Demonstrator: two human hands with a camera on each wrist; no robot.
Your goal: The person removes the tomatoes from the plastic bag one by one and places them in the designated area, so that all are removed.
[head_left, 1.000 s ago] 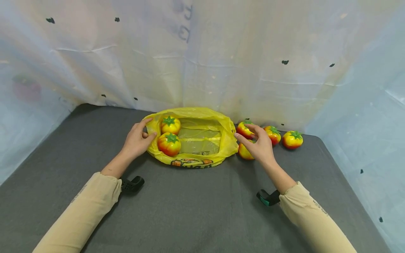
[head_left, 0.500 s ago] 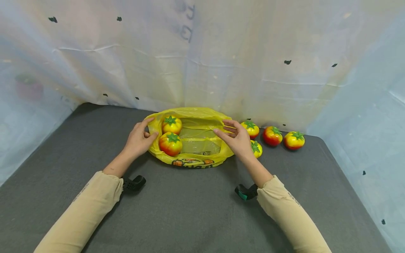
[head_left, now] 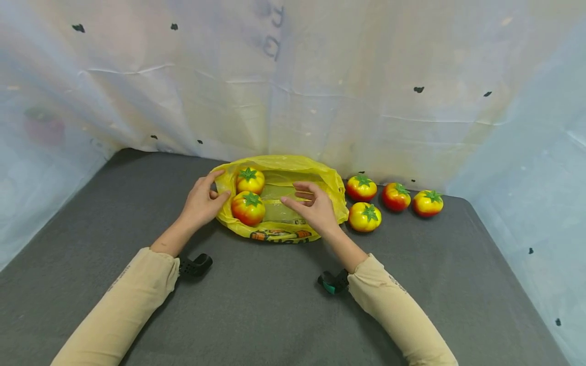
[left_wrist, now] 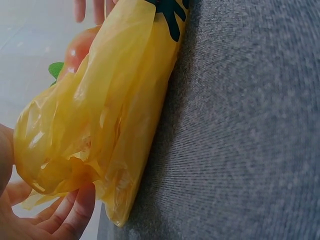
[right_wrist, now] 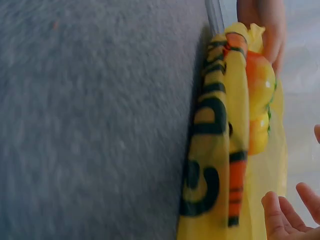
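Observation:
A yellow plastic bag (head_left: 286, 234) lies with its mouth spread wide, black and orange print on its front. Two red-yellow tomatoes with green leaf tops, a rear one (head_left: 250, 181) and a front one (head_left: 248, 208), sit inside at the left. My left hand (head_left: 201, 201) holds the bag's left rim, thumb toward the tomatoes; the left wrist view shows the fingers (left_wrist: 72, 212) against the plastic. Over the bag's right half hovers my right hand (head_left: 318, 211), fingers loosely bent and holding nothing. Part of the bag's inside is hidden behind it.
Right of the bag lie several more tomatoes: one close to the rim (head_left: 364, 217), one behind it (head_left: 361, 188), and others (head_left: 396, 197) farther right. They rest on a dark grey table (head_left: 256, 305). A pale sheet (head_left: 320, 86) hangs along the back.
My right hand has moved left, from beside the loose tomatoes at the bag's right rim to over the bag's mouth. My left hand stays at the left rim.

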